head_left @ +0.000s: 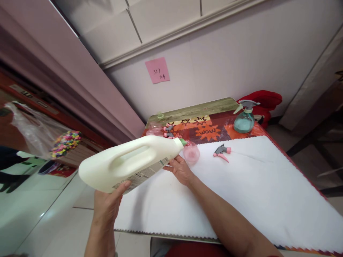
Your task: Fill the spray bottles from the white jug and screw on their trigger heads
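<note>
A large cream detergent jug (102, 167) with a handle is tilted toward the right, its green spout at the mouth of a pink clear spray bottle (192, 154). My left hand (111, 200) grips the jug near its base, thumb on the label. Near the neck, my right hand (180, 170) supports the jug from below with its fingers closed against it. The pink bottle stands without its sprayer head on the white cloth. To its right lies a grey and pink spray trigger (223, 152) with a thin clear tube. Whether liquid is flowing is not visible.
A teal spray bottle (244, 122) with its trigger on stands at the table's back right. More pink bottles and triggers (168, 131) lie behind the jug. A green ring cap (160, 115) sits at the back edge. A plastic bag (34, 125) hangs at left.
</note>
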